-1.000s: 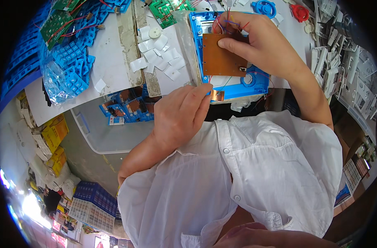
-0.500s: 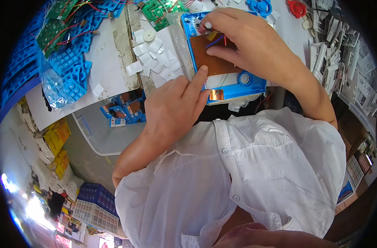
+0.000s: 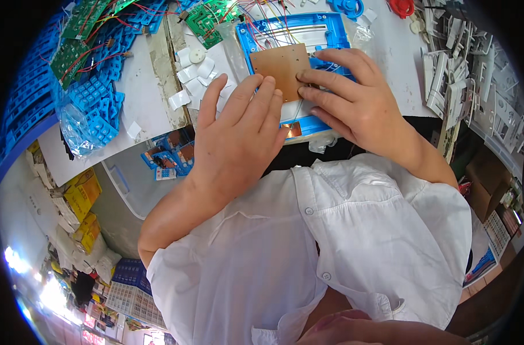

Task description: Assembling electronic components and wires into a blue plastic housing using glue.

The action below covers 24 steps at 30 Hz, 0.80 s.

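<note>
A brown circuit board [image 3: 282, 72] lies tilted over a blue plastic casing [image 3: 332, 31], bare side up. Thin coloured wires [image 3: 267, 29] run out from behind its upper edge. My left hand [image 3: 236, 129] is open, fingers stretched out flat, their tips at the board's lower left edge. My right hand [image 3: 359, 95] grips the board's right edge with bent fingertips; what lies under those fingers is hidden. A copper-coloured plate [image 3: 292, 129] sits in the casing's near edge, close to my left thumb.
Small white pieces [image 3: 201, 72] lie left of the casing, near a green circuit board [image 3: 210, 23]. Blue plastic parts [image 3: 95, 95] pile up at the left, white plastic parts [image 3: 454, 80] at the right. A clear bin [image 3: 127, 190] stands below the table edge. A red ring [image 3: 401, 8] lies behind.
My right hand has left the wires and come down to the board's right edge. The board has shifted and turned slightly. My left hand's fingers have spread flat, no longer pointing with one finger.
</note>
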Motion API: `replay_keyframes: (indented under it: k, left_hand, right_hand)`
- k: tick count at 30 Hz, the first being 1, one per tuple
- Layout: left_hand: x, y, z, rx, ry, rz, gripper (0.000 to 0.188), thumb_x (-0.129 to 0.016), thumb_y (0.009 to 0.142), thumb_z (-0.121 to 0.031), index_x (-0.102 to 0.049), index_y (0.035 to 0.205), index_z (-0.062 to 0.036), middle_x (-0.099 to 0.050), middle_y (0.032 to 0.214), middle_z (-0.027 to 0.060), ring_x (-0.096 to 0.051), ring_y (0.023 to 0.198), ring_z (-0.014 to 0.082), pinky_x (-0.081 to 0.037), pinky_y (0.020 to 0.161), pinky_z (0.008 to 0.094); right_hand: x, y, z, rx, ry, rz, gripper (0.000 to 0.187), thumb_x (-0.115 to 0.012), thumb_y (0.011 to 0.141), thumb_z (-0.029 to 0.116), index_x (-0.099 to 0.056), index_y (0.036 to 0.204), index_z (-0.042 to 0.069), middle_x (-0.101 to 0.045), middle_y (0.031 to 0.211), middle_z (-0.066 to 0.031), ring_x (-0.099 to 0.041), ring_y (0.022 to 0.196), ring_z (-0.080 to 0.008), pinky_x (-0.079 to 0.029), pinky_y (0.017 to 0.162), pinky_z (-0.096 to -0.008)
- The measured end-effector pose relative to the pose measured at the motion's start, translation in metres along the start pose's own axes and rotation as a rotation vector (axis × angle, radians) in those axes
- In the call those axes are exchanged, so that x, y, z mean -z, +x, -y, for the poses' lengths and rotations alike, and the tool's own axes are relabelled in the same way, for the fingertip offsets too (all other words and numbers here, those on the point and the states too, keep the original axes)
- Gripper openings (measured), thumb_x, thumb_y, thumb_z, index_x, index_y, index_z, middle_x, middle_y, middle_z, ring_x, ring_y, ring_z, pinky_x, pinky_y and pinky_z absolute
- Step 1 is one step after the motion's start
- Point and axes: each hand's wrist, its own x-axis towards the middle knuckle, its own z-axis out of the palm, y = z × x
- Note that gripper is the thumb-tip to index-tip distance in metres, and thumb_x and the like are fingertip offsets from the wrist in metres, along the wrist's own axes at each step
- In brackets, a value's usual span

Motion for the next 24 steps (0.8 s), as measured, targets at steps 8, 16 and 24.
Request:
replay_keyframes:
  k: [8,16,24]
  left_hand:
    - [0.010,0.003,0.010,-0.060,0.005,0.059,0.034,-0.071,0.085,-0.024,-0.069,0.116,-0.0104,-0.063,0.127,0.0065,-0.054,0.126,0.0220,-0.030,0.113,0.0505]
    - [0.009,0.012,0.015,-0.120,-0.010,0.088,0.038,-0.071,0.084,-0.024,-0.067,0.119,-0.0088,-0.063,0.127,0.0070,-0.057,0.123,0.0208,-0.035,0.109,0.0451]
    - [0.009,0.014,0.010,-0.079,0.004,0.103,0.044,-0.072,0.084,-0.030,-0.066,0.121,-0.0072,-0.061,0.133,0.0070,-0.056,0.122,0.0219,-0.038,0.102,0.0424]
  right_hand:
    - [0.013,-0.001,0.011,0.036,-0.165,0.232,0.040,-0.066,0.074,0.011,-0.070,0.113,0.001,-0.060,0.126,-0.0088,-0.052,0.121,-0.0285,-0.039,0.106,-0.0477]
    - [0.009,-0.003,0.002,0.082,-0.098,0.157,0.040,-0.066,0.075,0.013,-0.069,0.113,0.001,-0.062,0.122,-0.0090,-0.053,0.119,-0.0284,-0.041,0.104,-0.0427]
    - [0.079,-0.012,-0.039,-0.001,0.115,-0.491,0.039,-0.068,0.081,0.007,-0.060,0.119,-0.001,-0.060,0.115,-0.0136,-0.059,0.107,-0.0313,-0.050,0.090,-0.0419]
